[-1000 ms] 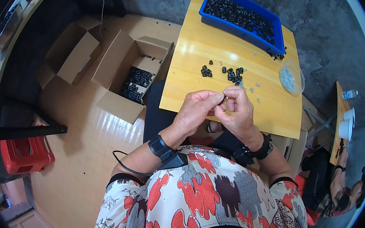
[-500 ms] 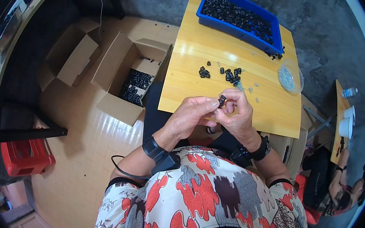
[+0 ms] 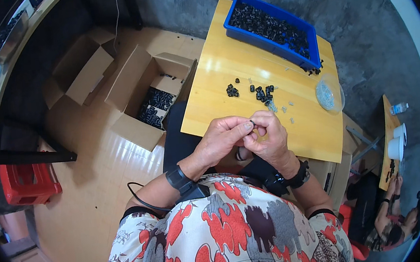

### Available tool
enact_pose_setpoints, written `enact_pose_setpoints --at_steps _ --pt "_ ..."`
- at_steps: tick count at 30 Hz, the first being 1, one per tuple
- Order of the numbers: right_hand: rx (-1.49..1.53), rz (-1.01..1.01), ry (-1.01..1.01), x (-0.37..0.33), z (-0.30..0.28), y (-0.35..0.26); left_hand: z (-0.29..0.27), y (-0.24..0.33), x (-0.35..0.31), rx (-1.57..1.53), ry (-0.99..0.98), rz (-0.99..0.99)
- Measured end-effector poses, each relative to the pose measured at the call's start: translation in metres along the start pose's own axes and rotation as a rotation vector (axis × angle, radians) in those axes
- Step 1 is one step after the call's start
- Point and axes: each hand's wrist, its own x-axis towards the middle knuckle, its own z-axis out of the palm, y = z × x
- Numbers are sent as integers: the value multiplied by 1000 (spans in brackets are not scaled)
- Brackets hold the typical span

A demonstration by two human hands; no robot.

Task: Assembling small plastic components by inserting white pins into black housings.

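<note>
My left hand (image 3: 222, 139) and my right hand (image 3: 270, 139) meet fingertip to fingertip above the near edge of a small yellow table (image 3: 217, 104). Between them they pinch a small black part (image 3: 252, 123). A loose cluster of the same black parts (image 3: 261, 92) lies on the table just beyond my hands, with a few tiny pale pieces (image 3: 282, 108) beside it. A blue bin (image 3: 271, 30) full of black parts stands at the table's far edge. Both wrists carry black bands.
A clear plastic bag (image 3: 329, 94) lies at the table's right side. Two open cardboard boxes (image 3: 152, 93) sit on the wooden floor to the left, one holding black parts. A red stool (image 3: 23, 184) is far left. Another person (image 3: 395, 214) sits at lower right.
My hands have drawn slightly nearer to me, staying together on the small part. The table items have not moved.
</note>
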Motion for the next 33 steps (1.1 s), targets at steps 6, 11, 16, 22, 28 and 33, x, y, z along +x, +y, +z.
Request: enact_pose_setpoints --at_steps 6,11,16,22,28,33 --pt "-67 43 -59 0 -8 -11 -4 -6 1 78 11 21" --pt "-386 -116 -156 12 -25 -17 1 -1 -2 74 21 -8" --pt "-574 -212 -275 16 -28 -16 -3 -1 6 333 5 16" --pt "-640 -195 -301 15 -26 -10 -4 2 6 262 -27 -21" --pt "-565 -145 -270 8 -26 -4 -5 0 0 188 -43 -39" --pt "-482 -138 -269 1 -24 0 -5 -6 0 166 -57 -84"
